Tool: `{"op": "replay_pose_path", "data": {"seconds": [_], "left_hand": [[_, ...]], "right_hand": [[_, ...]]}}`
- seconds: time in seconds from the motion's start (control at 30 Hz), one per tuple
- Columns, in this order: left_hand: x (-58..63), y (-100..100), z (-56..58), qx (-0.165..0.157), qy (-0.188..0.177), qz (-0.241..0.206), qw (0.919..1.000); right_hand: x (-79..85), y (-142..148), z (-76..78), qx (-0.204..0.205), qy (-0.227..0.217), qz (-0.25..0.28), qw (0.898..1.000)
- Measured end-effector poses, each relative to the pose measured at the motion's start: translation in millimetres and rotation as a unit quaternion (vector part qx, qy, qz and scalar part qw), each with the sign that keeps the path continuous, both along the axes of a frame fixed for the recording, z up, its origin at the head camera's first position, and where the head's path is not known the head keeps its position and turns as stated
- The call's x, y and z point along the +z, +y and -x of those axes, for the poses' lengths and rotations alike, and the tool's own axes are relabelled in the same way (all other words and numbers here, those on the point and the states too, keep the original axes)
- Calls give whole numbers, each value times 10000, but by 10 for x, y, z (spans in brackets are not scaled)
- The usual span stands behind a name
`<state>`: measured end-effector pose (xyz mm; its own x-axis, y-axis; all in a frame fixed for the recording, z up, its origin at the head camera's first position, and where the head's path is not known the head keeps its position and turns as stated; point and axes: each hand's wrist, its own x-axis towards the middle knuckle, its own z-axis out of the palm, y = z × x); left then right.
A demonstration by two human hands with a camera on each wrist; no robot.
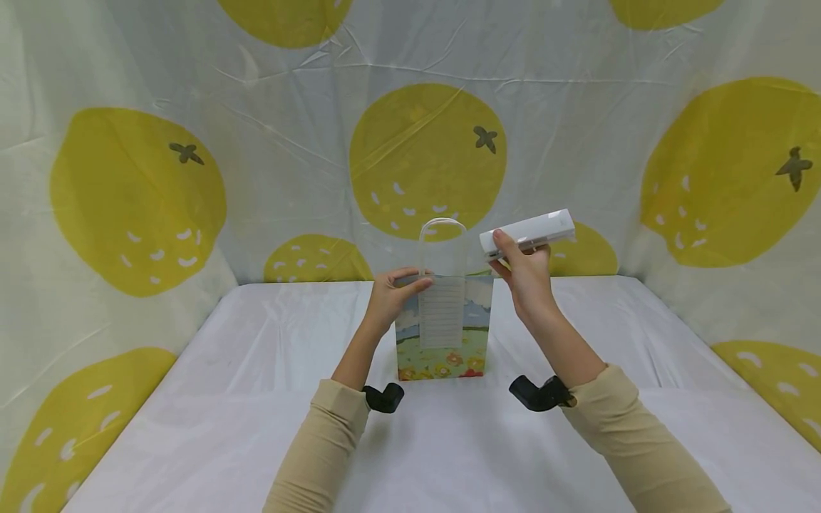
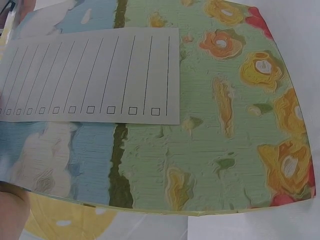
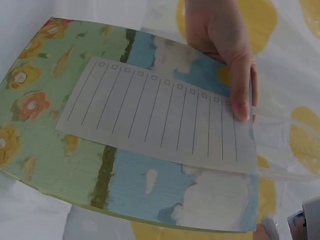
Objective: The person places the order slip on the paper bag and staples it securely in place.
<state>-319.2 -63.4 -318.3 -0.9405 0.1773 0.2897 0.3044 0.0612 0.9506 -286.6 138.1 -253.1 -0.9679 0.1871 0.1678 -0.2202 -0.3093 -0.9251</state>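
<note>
The upright floral gift bag (image 1: 442, 362) on the table (image 1: 269, 356), probably light and easily creased, suited holding at its top rim, where the left hand (image 1: 393, 293) pinched it with the lined sheet (image 1: 440, 313). Right of and above the bag, the raised right hand (image 1: 531, 276) gripped a white case (image 1: 535, 228), likely rigid and slippery, by its bag-side end.

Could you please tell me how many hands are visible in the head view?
2. The left hand pinches the top edge of the paper bag; the right hand holds a long white object raised to the right of the bag.
</note>
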Motion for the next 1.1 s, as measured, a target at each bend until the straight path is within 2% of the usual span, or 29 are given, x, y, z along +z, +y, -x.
{"op": "replay_pose_path", "data": {"seconds": [0.33, 0.57, 1.1], "left_hand": [[-11, -1, 19, 115, -7, 14, 9999], [-11, 9, 23, 24, 25, -46, 10000], [-16, 6, 12, 57, 0, 16, 10000]], "right_hand": [[34, 19, 93, 89, -102, 15, 9999], [48, -37, 195, -4, -258, -89, 9996], [81, -123, 289, 90, -483, -1101, 9927]]}}
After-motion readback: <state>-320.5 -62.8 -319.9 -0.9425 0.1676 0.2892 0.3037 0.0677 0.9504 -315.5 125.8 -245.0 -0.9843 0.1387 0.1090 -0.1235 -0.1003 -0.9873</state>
